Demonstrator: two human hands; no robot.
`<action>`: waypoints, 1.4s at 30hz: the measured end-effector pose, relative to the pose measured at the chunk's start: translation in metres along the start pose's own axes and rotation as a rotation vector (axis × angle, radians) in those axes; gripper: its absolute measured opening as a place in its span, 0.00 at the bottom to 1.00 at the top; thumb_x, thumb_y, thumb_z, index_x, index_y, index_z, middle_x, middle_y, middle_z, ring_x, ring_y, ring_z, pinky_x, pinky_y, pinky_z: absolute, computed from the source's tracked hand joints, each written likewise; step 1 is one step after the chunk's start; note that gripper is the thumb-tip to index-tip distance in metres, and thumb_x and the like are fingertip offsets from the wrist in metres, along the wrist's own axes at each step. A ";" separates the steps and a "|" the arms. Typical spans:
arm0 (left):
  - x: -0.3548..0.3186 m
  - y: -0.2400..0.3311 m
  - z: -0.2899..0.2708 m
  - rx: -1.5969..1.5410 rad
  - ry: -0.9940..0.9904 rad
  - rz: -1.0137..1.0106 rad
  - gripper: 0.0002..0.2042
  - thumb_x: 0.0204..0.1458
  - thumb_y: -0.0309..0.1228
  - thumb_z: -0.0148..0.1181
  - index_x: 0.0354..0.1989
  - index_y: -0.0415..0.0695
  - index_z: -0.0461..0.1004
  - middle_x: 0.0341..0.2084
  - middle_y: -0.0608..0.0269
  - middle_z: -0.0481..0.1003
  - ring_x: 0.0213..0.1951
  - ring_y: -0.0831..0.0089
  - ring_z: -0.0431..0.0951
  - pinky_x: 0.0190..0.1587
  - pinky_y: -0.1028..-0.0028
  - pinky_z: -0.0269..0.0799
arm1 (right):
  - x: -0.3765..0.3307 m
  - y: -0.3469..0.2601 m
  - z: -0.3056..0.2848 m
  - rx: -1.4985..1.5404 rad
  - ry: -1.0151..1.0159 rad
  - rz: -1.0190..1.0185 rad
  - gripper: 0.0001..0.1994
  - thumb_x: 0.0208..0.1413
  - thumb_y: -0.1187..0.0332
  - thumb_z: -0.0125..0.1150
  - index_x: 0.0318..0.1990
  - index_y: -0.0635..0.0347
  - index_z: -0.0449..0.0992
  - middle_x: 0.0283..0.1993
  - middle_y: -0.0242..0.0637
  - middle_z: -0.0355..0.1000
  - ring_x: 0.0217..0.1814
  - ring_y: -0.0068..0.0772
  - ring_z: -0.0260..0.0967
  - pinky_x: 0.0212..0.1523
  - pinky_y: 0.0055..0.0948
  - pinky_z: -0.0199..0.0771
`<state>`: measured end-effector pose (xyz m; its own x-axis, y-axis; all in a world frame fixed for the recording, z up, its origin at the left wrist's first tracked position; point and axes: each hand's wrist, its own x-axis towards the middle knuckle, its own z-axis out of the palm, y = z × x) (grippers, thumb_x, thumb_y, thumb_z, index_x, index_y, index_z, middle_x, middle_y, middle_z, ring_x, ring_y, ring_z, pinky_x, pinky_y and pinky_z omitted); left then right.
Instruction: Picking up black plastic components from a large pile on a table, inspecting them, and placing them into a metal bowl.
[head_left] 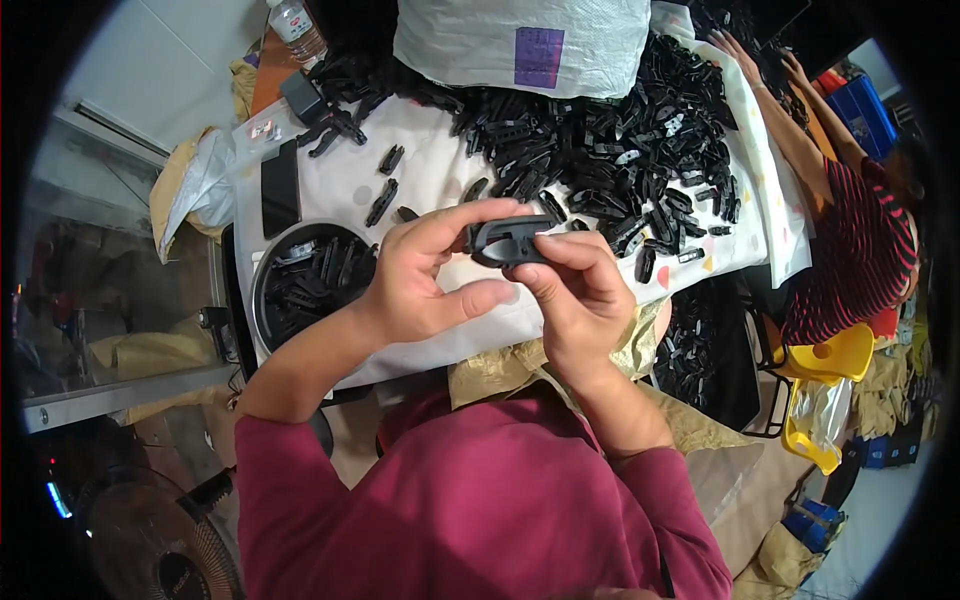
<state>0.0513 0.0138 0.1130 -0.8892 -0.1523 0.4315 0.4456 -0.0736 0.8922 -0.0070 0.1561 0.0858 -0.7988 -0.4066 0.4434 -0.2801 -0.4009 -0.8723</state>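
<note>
In front of my chest both hands are on a long black plastic part [508,242] with a slot and a rounded lower edge. My right hand [580,300] pinches its right end between thumb and fingers. The fingers of my left hand [425,275] curl along its far edge and left end, while the left thumb sticks out below, apart from the part. Several similar black parts [381,202] lie loose on the cloth beyond my left hand. A round dark bowl [262,300] full of black pieces stands by my left forearm.
A large heap of black parts [610,150] covers the back right of the cloth-covered table [335,170], below a white sack [520,40]. A phone [281,190] lies at the left. Another person [850,230] reaches in at the right, near a yellow stool [830,355]. A fan [160,540] stands lower left.
</note>
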 end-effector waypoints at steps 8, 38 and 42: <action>-0.004 -0.008 -0.013 0.126 -0.068 -0.020 0.17 0.46 0.20 0.59 0.46 0.35 0.66 0.45 0.46 0.70 0.48 0.65 0.71 0.50 0.70 0.68 | 0.004 -0.010 0.009 -0.175 0.094 0.039 0.15 0.44 0.78 0.63 0.40 0.67 0.69 0.40 0.36 0.63 0.41 0.26 0.65 0.41 0.20 0.69; 0.032 -0.068 -0.237 1.175 0.307 -0.795 0.16 0.40 0.35 0.64 0.34 0.37 0.70 0.30 0.48 0.74 0.29 0.61 0.76 0.31 0.68 0.71 | 0.048 0.108 -0.064 -1.443 -0.246 0.311 0.14 0.40 0.69 0.60 0.38 0.59 0.72 0.34 0.47 0.68 0.34 0.53 0.69 0.34 0.41 0.69; 0.038 -0.033 -0.148 0.250 0.197 -0.671 0.13 0.46 0.30 0.61 0.37 0.39 0.67 0.26 0.59 0.73 0.21 0.80 0.70 0.19 0.80 0.65 | 0.060 0.107 -0.075 -1.292 -0.375 0.316 0.14 0.42 0.70 0.59 0.39 0.58 0.72 0.35 0.45 0.71 0.32 0.47 0.71 0.34 0.38 0.70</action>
<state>0.0180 -0.1354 0.0803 -0.9165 -0.3288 -0.2280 -0.2447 0.0099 0.9695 -0.1251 0.1504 0.0033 -0.7880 -0.6143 0.0417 -0.5707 0.7033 -0.4238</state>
